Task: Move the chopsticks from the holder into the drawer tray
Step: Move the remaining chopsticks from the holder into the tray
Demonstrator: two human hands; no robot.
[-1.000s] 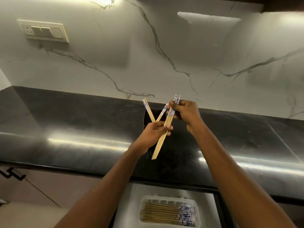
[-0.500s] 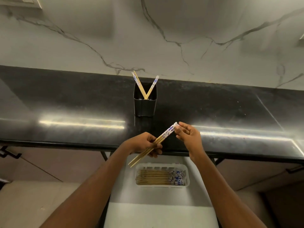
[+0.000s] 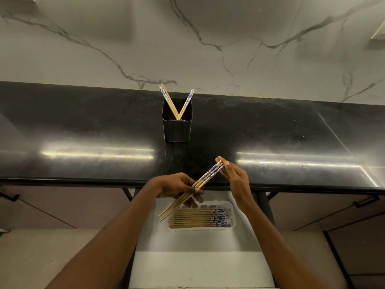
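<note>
bundle of chopsticks (image 3: 194,187) clamped in left hand (image 3: 179,187), right hand (image 3: 234,176) pinching patterned ends, angled above tray (image 3: 232,207). risk: tips catching tray rim, scattering.

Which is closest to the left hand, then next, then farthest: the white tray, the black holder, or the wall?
1. White tray, just below the left hand, in the open drawer.
2. Black holder, farther back on the dark counter.
3. Marble wall, behind the holder, farthest.
</note>
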